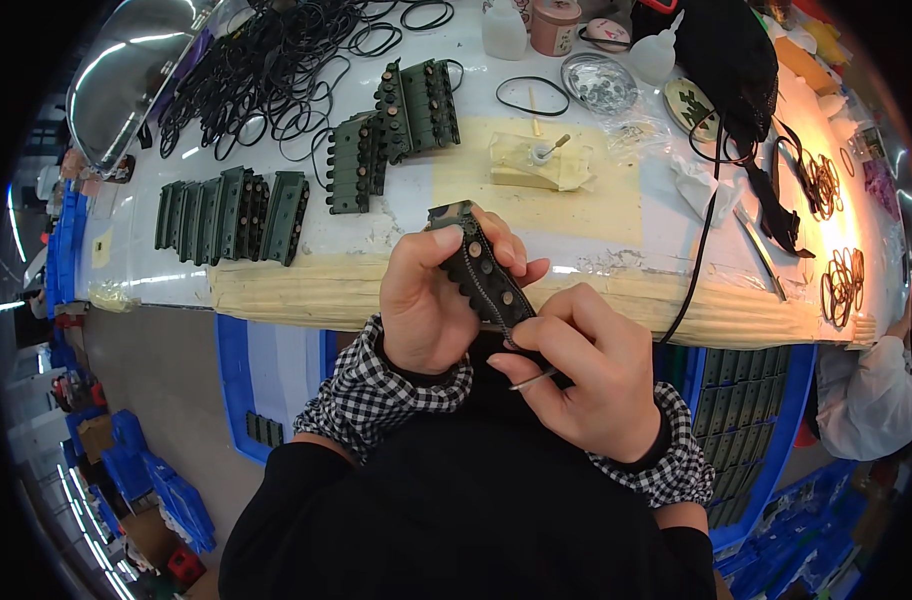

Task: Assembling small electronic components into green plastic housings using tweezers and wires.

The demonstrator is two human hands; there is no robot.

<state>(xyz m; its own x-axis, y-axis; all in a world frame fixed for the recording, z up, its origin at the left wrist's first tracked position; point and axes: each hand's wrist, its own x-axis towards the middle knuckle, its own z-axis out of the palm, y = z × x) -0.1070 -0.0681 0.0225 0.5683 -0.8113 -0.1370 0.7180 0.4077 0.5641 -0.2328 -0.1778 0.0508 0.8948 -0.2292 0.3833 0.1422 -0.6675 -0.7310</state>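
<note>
My left hand [421,300] is wrapped round a dark green toy tank hull [466,215], tilted in front of my chest at the table's front edge. Round metal-coloured wheel hubs show along its side. A black rubber track [494,312] runs down that side past the wheels. The fingertips of my right hand [596,370] are pinched together at the lower end of the hull, touching the track there. From the same hand sticks out a thin metal tool [533,381]; its kind I cannot make out, as the fingers cover most of it.
Green hulls stand in a row [226,215] at the left, with more [416,105] behind. Loose black rubber tracks [266,70] lie heaped at the back left. A tape-wrapped block [541,165] sits mid-table, tweezers [761,250] at the right. Below is a blue tray [696,375] of green parts.
</note>
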